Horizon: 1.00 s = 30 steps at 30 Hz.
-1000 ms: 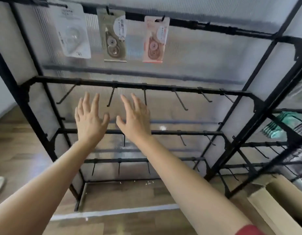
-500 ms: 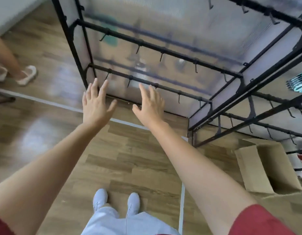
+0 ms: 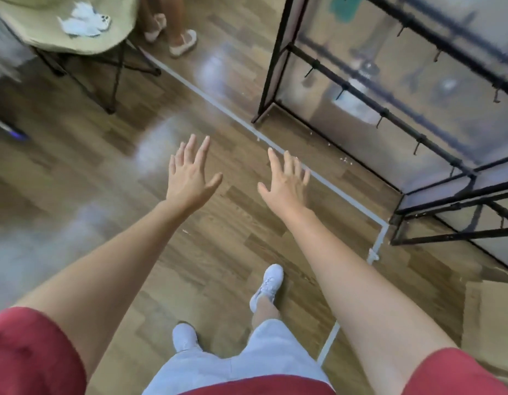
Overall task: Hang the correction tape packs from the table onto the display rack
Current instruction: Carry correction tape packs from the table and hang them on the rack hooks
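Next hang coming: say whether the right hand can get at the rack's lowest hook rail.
Probably yes: the right hand is open and empty, with only bare floor between it and the hook rail.

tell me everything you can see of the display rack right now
The display rack stands at the upper right, seen from above at a slant. It is a black frame of thin, metal-looking bars backed by a translucent, glossy panel. Cross rails carry short black hooks; those in view hold nothing. A second section joins at the lower right. It stands on the wood floor; the left hand and right hand are apart from it. Its top is out of frame.
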### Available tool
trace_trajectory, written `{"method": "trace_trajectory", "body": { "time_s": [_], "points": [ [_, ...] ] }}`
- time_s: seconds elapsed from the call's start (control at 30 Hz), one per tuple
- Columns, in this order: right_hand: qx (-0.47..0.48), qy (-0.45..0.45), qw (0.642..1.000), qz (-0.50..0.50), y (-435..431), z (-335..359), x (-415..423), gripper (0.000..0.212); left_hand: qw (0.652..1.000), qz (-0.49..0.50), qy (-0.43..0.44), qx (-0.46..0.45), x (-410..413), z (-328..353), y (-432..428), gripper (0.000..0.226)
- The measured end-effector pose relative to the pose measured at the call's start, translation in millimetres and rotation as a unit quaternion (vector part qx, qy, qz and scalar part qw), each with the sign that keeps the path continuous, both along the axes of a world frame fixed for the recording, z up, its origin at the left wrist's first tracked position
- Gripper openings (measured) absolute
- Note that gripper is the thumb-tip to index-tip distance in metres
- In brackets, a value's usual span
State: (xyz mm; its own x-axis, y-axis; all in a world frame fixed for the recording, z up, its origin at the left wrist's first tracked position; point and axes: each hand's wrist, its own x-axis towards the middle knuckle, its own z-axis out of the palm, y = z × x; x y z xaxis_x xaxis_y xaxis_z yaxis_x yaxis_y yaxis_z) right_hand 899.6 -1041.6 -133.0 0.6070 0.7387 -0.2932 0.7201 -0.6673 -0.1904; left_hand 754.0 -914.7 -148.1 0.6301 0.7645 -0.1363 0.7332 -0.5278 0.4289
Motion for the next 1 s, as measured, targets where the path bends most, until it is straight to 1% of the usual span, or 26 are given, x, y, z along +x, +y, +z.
{"method": "trace_trajectory", "body": {
  "time_s": [0.23, 0.47, 0.6, 0.77, 0.93, 1.0],
  "points": [
    [-0.006, 0.008, 0.998, 0.064, 62.6, -8.8, -137.8, 0.075, 0.995, 0.089, 0.041, -0.01, -174.0, -4.8, 37.6, 0.072],
    [0.002, 0.029, 0.981, 0.19, 139.6, -16.6, -250.3, 0.074, 0.975, 0.217, 0.045, -0.033, -304.2, -9.0, 65.1, 0.072],
    [0.003, 0.029, 0.961, 0.276, 191.9, -24.3, -304.2, 0.073, 0.95, 0.306, 0.047, -0.04, -362.1, -13.0, 78.3, 0.072],
    [0.007, 0.028, 0.924, 0.381, 249.0, -34.4, -377.2, 0.072, 0.908, 0.416, 0.044, -0.035, -431.9, -12.6, 90.7, 0.072],
    [0.005, 0.034, 0.889, 0.457, 293.1, -31.1, -450.3, 0.072, 0.862, 0.503, 0.058, -0.036, -501.3, -9.7, 102.5, 0.073],
    [0.011, 0.03, 0.878, 0.478, 317.4, -26.5, -477.9, 0.072, 0.848, 0.525, 0.063, -0.027, -527.4, -9.4, 115.3, 0.073]
  ]
}}
